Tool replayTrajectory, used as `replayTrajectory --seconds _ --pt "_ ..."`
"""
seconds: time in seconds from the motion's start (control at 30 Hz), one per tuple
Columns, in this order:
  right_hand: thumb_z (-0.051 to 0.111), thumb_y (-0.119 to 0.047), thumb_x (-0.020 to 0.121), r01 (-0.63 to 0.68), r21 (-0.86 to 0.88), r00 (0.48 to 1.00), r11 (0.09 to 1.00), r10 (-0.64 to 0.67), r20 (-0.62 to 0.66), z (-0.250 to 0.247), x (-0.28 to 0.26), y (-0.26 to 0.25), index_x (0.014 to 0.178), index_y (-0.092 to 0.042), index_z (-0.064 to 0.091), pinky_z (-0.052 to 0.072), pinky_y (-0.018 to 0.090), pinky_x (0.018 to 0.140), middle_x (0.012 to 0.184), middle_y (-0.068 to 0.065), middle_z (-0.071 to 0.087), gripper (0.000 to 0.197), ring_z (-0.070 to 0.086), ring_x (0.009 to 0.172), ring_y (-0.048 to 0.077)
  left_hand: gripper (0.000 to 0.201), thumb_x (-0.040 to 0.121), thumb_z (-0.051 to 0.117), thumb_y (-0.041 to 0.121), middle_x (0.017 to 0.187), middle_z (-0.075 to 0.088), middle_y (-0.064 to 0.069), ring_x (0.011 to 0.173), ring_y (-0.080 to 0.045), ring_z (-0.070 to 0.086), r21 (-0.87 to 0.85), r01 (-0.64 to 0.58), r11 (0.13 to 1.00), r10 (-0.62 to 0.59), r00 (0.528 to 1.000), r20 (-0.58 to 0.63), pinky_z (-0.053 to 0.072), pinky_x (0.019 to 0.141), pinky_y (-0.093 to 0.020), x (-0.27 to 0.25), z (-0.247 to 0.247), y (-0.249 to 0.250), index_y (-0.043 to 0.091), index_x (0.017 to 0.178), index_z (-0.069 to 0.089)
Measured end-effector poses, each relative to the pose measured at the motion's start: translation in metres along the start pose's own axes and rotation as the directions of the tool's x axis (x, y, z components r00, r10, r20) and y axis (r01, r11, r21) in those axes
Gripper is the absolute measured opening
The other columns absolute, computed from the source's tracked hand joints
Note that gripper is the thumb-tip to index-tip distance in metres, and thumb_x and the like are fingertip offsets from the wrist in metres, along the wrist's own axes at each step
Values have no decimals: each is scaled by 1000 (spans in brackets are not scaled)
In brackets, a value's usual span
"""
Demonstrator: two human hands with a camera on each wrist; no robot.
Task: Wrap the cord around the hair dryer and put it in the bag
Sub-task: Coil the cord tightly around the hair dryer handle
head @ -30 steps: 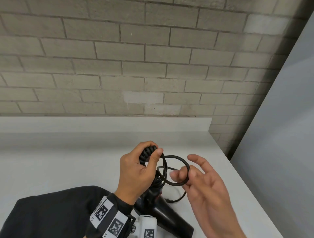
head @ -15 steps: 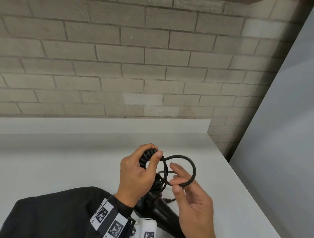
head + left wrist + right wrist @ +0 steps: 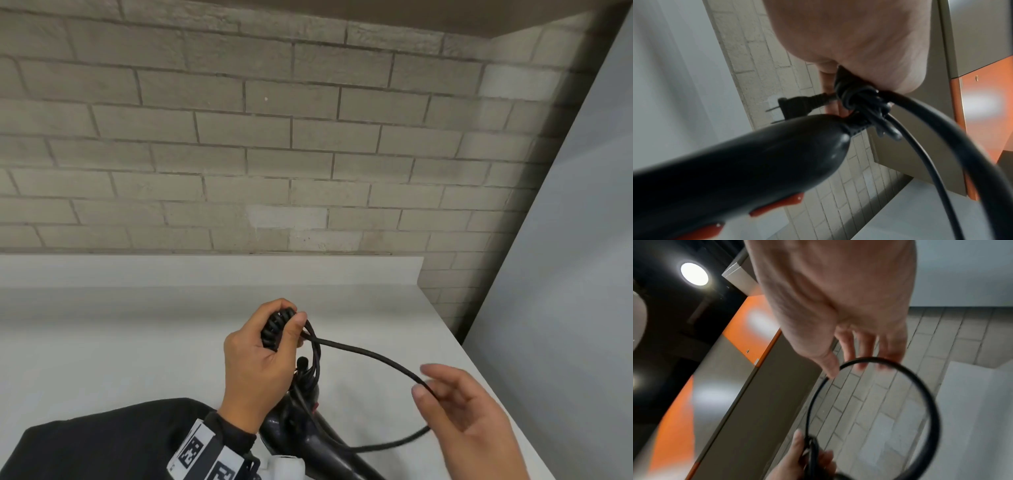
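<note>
My left hand (image 3: 289, 317) grips a tight coil of the black cord (image 3: 363, 351) above the white counter (image 3: 137, 342). The black hair dryer (image 3: 301, 435) hangs below that hand; its handle (image 3: 735, 170) carries red switches. The plug (image 3: 793, 107) sticks out beside the wound bundle under my left palm. A wide loop of cord (image 3: 925, 386) runs right to my right hand (image 3: 424, 380). That hand's fingers are straight and spread, and the loop lies across them with the thumb tip touching it. The black bag (image 3: 85, 445) lies at the lower left, partly under my left forearm.
A grey brick wall (image 3: 274, 154) rises behind the counter's raised back ledge (image 3: 205, 270). The counter's right edge runs diagonally beside a grey panel (image 3: 565, 274). Orange and beige cabinet fronts (image 3: 748, 318) show in the wrist views.
My right hand has moved right and toward me, drawing the small cord loop out into a much wider one. My left hand has kept its grip on the coil.
</note>
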State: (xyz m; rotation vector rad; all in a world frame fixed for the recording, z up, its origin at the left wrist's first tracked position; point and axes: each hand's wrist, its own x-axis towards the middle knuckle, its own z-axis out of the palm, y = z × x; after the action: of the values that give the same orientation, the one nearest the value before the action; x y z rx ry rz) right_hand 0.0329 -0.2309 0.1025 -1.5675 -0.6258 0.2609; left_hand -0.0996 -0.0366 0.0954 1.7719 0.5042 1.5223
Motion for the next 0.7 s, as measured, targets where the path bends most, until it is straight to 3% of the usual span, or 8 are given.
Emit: replayTrajectory --seconds 0.07,0.1,0.17,0.2,0.3,0.4,0.5,0.7 --pt "82 -11 76 185 -110 965 976 -202 -165 14 -7 5 98 -28 66 49 9 72 88 -5 69 33 64 84 8 9 90 71 33 68 70 9 57 -7 71 1 5 1000 -5 1000 -2 55 57 -20 -1 2 3 25 91 66" --pt "80 -23 74 282 -149 928 948 -309 -208 22 -12 1 97 -31 64 47 9 73 90 -7 68 29 62 84 9 12 89 71 36 67 69 9 56 -6 71 5 1 1000 -1 1000 -1 54 56 -20 -1 3 4 25 92 66" --pt "70 -37 70 422 -178 880 889 -449 -158 40 -25 -7 85 -34 64 42 7 68 78 -10 65 17 59 73 6 18 87 67 42 68 69 10 55 -5 70 18 -13 1000 13 1000 5 54 55 -21 -2 4 4 26 94 66" --pt "68 -39 68 444 -169 884 880 -461 -77 50 -29 -7 80 -34 63 40 6 66 73 -11 65 14 57 70 5 19 86 65 43 68 69 10 55 -5 70 25 -19 1000 19 1000 8 54 55 -21 -2 5 5 26 94 66" --pt "65 -53 64 321 -241 929 916 -255 266 71 -36 0 86 -41 61 42 5 74 84 -19 68 25 59 88 -1 21 87 63 43 68 69 12 55 -3 69 54 -45 998 44 999 19 54 54 -23 -5 9 6 23 94 66" --pt "69 -44 77 180 -208 885 961 -66 461 83 -36 5 85 -43 61 47 8 74 86 -22 69 13 65 85 -2 24 88 62 44 69 69 12 57 -1 69 67 -58 996 57 998 22 54 53 -26 -5 9 6 21 94 67" --pt "66 -29 82 98 -79 873 992 -47 485 84 -33 5 90 -44 62 54 20 72 76 -10 73 17 67 69 4 25 89 62 46 66 68 10 57 -5 69 87 -61 994 60 998 13 55 54 -33 -4 5 2 22 93 67" --pt "55 -23 81 42 187 882 981 -124 454 59 -22 -5 86 -24 67 48 23 69 67 2 64 13 59 65 12 21 89 61 48 70 67 12 54 -10 63 110 -75 991 71 997 40 52 51 -33 -4 1 0 28 94 67"
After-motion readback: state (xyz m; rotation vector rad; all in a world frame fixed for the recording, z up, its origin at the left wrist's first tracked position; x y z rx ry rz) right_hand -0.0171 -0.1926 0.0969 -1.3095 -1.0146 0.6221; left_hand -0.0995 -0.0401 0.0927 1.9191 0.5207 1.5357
